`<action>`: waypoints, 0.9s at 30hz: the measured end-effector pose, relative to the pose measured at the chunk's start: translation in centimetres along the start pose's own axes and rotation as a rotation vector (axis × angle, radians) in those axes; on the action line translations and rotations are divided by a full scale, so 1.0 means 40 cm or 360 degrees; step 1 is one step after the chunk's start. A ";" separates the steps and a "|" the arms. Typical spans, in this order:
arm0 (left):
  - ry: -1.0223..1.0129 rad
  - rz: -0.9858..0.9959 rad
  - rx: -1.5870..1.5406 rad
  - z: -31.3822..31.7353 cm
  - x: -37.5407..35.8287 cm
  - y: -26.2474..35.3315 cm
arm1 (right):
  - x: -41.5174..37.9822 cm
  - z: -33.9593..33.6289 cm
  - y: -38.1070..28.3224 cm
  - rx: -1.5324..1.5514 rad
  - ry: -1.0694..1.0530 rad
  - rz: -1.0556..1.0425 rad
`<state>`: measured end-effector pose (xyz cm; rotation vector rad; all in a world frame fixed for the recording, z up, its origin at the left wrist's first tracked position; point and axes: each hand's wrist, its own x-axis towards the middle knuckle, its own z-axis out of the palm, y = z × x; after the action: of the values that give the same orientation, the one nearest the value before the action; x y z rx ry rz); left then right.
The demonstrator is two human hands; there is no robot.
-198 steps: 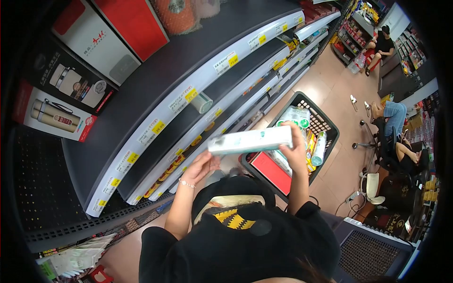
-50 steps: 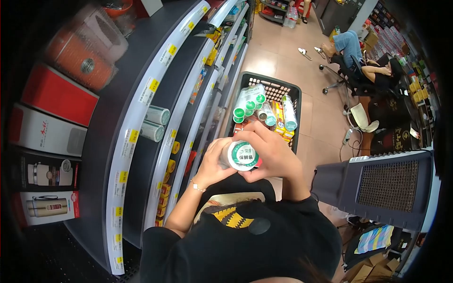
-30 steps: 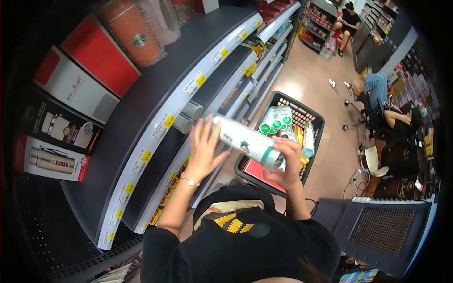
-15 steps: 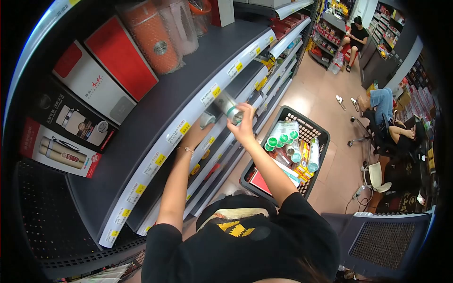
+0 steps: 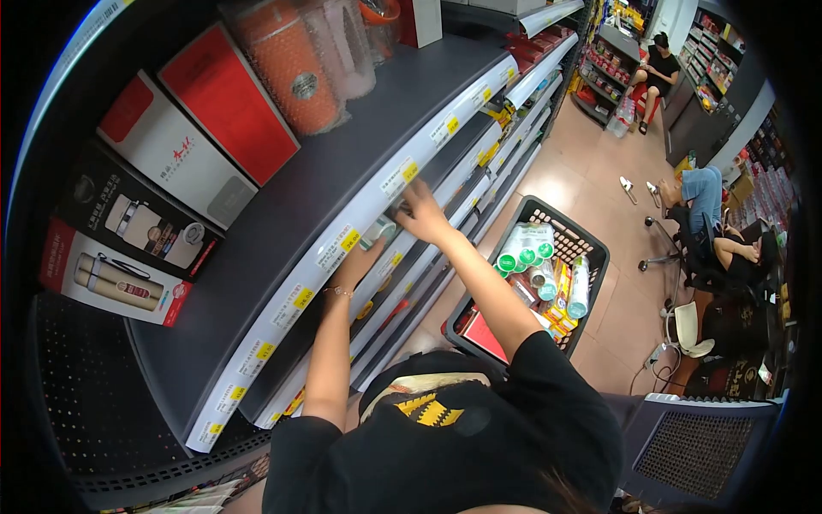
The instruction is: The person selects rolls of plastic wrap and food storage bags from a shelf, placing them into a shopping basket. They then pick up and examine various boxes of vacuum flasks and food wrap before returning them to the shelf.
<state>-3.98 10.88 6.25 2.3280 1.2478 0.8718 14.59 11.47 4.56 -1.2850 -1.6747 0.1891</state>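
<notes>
My left hand (image 5: 362,264) reaches under the front edge of the upper shelf (image 5: 377,128), a bracelet on its wrist. Its fingers are mostly hidden, wrapped against a clear cylindrical cup (image 5: 379,231) with a pale green end. To its right, my right hand (image 5: 422,214) is at the opening between the upper shelf and the one below. Its fingers are apart and slightly blurred, with the tips in shadow under the shelf lip. No cup shows in it now.
Boxed flasks (image 5: 128,274) and a wrapped orange tumbler (image 5: 295,77) stand on the upper shelf. A dark basket (image 5: 591,244) with bottles and packets sits at my right. Beyond are a seated person (image 5: 655,73), another in an office chair (image 5: 685,248), and slippers (image 5: 628,188) on the floor.
My right hand held a clear cup with a green-and-silver end; it has moved in toward the shelf and the cup is out of sight. My left hand has drawn slightly back with its cup.
</notes>
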 end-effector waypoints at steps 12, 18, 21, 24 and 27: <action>-0.0119 -0.0142 -0.0046 -0.021 -0.006 0.015 | 0.025 -0.008 -0.047 0.0401 -0.0199 0.0379; -0.0176 -0.0129 -0.0016 -0.015 -0.001 0.002 | 0.019 -0.010 -0.046 0.0309 -0.0166 0.0283; -0.0248 -0.0129 0.0031 -0.029 -0.001 0.013 | 0.028 -0.028 -0.056 0.0324 -0.0250 0.0360; -0.0333 -0.0161 0.0208 -0.021 0.000 -0.006 | 0.035 -0.043 -0.063 0.0260 -0.0356 0.0368; -0.0309 -0.0245 0.0103 -0.012 0.000 -0.006 | 0.020 -0.016 -0.044 0.0313 -0.0246 0.0352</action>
<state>-4.45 11.03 6.46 2.2664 1.3667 0.5487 13.94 11.09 6.46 -1.3303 -1.5944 0.5847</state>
